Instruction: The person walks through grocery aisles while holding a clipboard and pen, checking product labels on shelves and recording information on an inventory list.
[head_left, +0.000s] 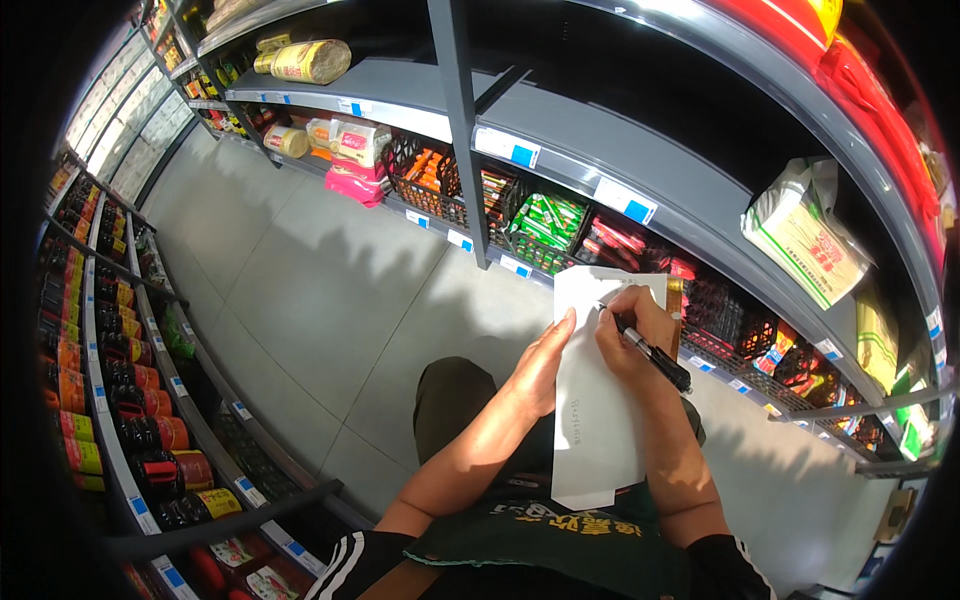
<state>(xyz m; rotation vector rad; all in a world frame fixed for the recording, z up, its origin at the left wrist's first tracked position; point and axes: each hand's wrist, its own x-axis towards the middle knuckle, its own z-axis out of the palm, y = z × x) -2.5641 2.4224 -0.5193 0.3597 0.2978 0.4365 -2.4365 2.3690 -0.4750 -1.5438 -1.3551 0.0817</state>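
Note:
A long white sheet of paper (600, 420), bearing some handwriting, lies over my lap and reaches up between my hands. My left hand (541, 367) holds its left edge, thumb on top and fingers underneath. Against the sheet's upper right part rests my right hand (634, 334), gripping a black and silver pen (645, 349) whose tip is at the paper. Behind the sheet's right edge a brown strip (675, 330) shows, perhaps a board. A dark green apron (540, 544) with printed lettering covers my front.
Grey shelving (600, 112) curves ahead, with black crates, green packaged sticks (549, 221), a noodle pack (810, 240) and a pink bag (354, 180). Shelves of dark sauce bottles (154, 433) stand to the left. Grey tiled floor (300, 300) lies between them.

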